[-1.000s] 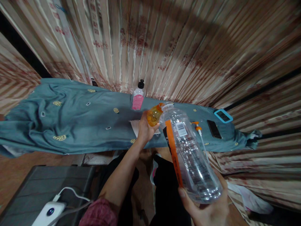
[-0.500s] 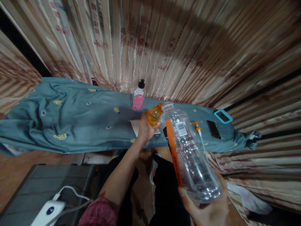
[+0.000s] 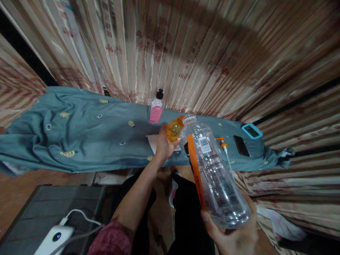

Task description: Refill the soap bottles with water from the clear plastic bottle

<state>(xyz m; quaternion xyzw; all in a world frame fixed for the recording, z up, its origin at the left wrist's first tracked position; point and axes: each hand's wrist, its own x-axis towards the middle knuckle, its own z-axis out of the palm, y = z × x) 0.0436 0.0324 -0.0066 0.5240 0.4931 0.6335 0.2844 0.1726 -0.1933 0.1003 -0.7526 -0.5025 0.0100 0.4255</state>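
1. A pleated curtain point(image 3: 202, 53) is hanging behind everything, rising directly past the clear bottle.
2. A teal cloth point(image 3: 87, 138) is covering the tabletop, spreading mostly to the left of the clear bottle and passing under its neck end.
3. The clear bottle point(image 3: 212, 173) is lying tilted in the air, base toward the camera and neck pointing at the cloth; an orange strip is running along its side.
4. The right hand point(image 3: 233, 235) is cupping the bottle's base from below, fingers wrapped around it.
5. The left hand point(image 3: 163, 145) is closing around a small orange bottle point(image 3: 174, 129), holding it tipped so that its mouth is meeting the clear bottle's neck.
6. A pink-labelled bottle point(image 3: 156, 109) with a black cap is standing upright on the cloth, just beyond and left of the clear bottle's neck.
7. A dark phone point(image 3: 241, 145) and a blue-rimmed device point(image 3: 251, 131) are lying on the cloth to the right of the clear bottle.
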